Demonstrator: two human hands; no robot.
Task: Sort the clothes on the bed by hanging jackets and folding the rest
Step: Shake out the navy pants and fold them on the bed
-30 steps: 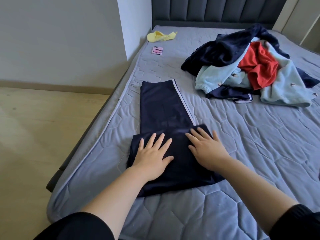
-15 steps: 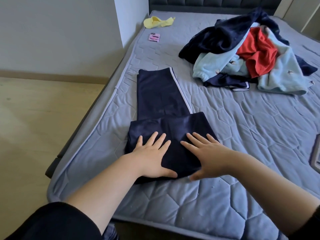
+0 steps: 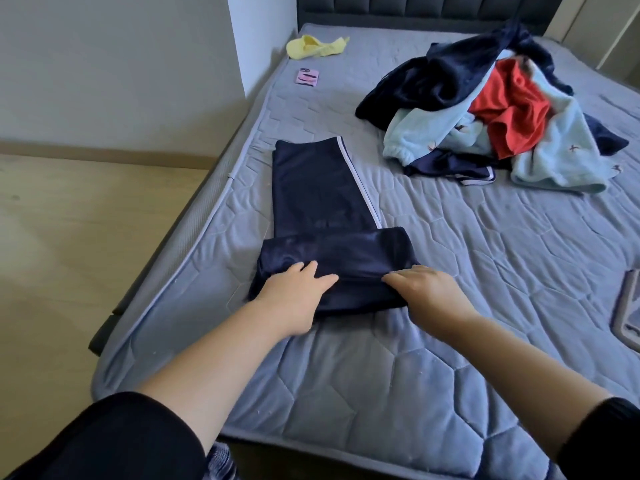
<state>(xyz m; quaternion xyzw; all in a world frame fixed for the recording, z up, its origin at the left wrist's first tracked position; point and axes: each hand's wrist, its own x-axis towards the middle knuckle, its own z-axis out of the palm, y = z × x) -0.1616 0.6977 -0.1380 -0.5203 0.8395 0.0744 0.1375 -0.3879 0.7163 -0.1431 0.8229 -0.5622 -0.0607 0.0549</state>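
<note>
Navy track pants lie lengthwise on the bed, close to its left edge, legs pointing toward the headboard. The near end is already doubled over into a thick band, the part closest to me.

Left hand grips the left part of that band, fingers curled over the top layer. Right hand grips the right part, knuckles up and fingertips tucked into the cloth. The fabric ridges up between the two. I hold it at both sides so the band stays square when it goes over again. With one hand, this slick cloth would probably skew.

The white side stripe runs down the right edge of the flat legs. It makes a handy straight line to check the fold against.

The pants sit apart from the unsorted pile at the far right, so each piece gets flat room of its own. In the pile are dark navy fleece, a red garment and light-blue fleece with small dark motifs. My guess is that the jackets are in there, none hung yet.

Up by the wall are a yellow cloth and a pink phone, well clear of the work.

Writing — no legible brand or label on anything. The phone back has dark marks, too small to read.
</note>
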